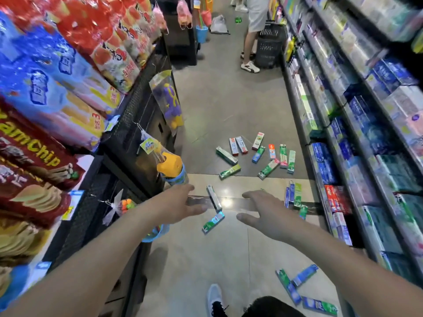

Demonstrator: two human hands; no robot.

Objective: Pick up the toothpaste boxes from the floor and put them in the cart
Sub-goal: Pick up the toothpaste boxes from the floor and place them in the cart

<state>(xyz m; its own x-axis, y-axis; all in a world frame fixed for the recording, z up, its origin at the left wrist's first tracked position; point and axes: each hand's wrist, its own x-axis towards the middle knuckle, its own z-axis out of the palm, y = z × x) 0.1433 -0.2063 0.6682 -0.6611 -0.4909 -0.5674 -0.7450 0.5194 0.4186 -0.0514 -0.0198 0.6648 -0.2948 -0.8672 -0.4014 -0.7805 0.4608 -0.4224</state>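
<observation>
Both hands [219, 209] empty, fingers loose, above scattered toothpaste boxes [256, 156]; shelf goods [366, 110] blurred.

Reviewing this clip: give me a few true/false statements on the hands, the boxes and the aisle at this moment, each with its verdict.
1. Both hands hold nothing. True: the left hand and right hand are open, fingers spread.
2. All the toothpaste boxes lie in one pile. False: they are scattered in several groups, some near the person's shoe.
3. A dark basket stands by another person down the aisle. True.
4. The snack bags are on the right. False: they are on the left; the right shelves hold boxed goods.
</observation>
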